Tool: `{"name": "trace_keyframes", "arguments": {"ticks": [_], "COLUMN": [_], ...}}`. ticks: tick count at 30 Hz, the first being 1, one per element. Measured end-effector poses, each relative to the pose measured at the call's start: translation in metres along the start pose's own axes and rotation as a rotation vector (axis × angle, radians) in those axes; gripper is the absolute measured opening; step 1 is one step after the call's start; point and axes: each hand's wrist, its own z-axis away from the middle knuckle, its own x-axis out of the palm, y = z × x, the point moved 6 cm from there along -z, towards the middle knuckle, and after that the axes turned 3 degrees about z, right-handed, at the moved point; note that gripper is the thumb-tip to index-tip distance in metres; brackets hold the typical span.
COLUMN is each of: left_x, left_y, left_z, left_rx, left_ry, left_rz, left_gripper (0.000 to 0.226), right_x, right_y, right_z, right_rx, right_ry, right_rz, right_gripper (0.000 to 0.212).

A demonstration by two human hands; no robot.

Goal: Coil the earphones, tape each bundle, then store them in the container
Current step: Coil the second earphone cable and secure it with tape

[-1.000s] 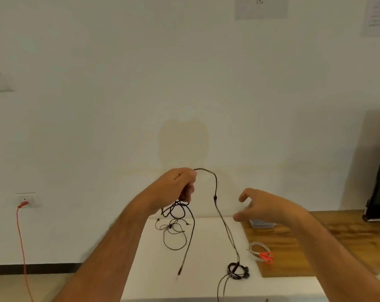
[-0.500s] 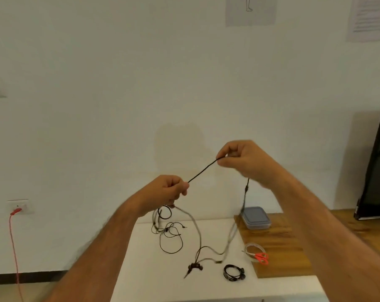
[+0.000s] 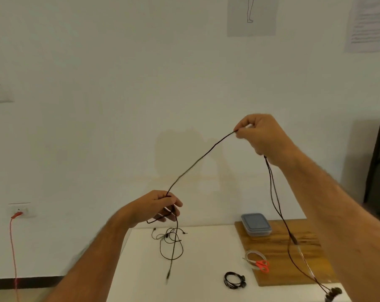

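A white worktop (image 3: 206, 258) stands against a pale wall (image 3: 119, 105), and a wooden board (image 3: 278, 236) lies on its right part. Two paper sheets (image 3: 251, 16) hang high on the wall, to the right. Far left, a red cable (image 3: 14, 253) is plugged into a wall socket (image 3: 21, 210); a dark panel (image 3: 379, 164) stands at the right edge.

Both hands pinching black earphone cable (image 3: 197, 161) — stretched between them, earbuds dangling

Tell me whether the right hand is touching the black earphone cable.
Touching. The head view shows the right hand pinching the black earphone cable between thumb and fingertips, with the cable running down to the left hand.
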Motion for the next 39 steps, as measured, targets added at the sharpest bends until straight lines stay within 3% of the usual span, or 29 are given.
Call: {"name": "trace_keyframes", "arguments": {"ticks": [4,6,8,10,15,23,26,31,33,35,39], "left_x": [0.003,0.005,0.012,0.023,0.041,0.03,0.025,0.014,0.012,0.013,0.018], "left_y": [0.03,0.049,0.068,0.084,0.091,0.057,0.052,0.034,0.032,0.037,0.056], "left_z": [0.005,0.007,0.005,0.002,-0.008,-0.001,0.001,0.0,0.001,0.0,-0.002], "left_rx": [0.068,0.093,0.113,0.126,0.157,0.078,0.065,-0.064,-0.077,-0.045,0.05], "left_ry": [0.0,0.003,-0.027,-0.085,-0.155,-0.186,-0.175,-0.103,-0.088,-0.075,-0.059], "left_rz": [0.072,0.066,0.04,0.005,-0.027,0.0,0.091,0.026,0.04,0.094,0.173], "left_gripper": [0.032,0.028,0.023,0.023,0.015,0.026,0.025,0.027,0.03,0.031,0.035], "right_x": [0.012,0.02,0.033,0.046,0.039,-0.01,-0.022,-0.041,-0.039,-0.026,0.009], "right_y": [0.028,0.038,0.035,0.029,0.012,0.021,0.026,0.04,0.047,0.053,0.06], "right_z": [0.012,0.027,0.044,0.052,0.043,0.025,0.022,0.021,0.022,0.026,0.044], "right_rx": [0.224,0.292,0.252,0.169,-0.034,-0.032,0.028,0.11,0.173,0.238,0.32], "right_ry": [-0.3,-0.536,-0.784,-0.87,-0.587,-0.145,-0.06,0.119,0.055,-0.122,-0.502], "right_rz": [0.057,0.037,0.0,0.015,0.122,0.111,-0.031,-0.253,-0.331,-0.361,-0.144], "right_gripper": [0.016,0.029,0.041,0.043,0.01,0.022,0.02,0.02,0.014,0.004,0.04]}}
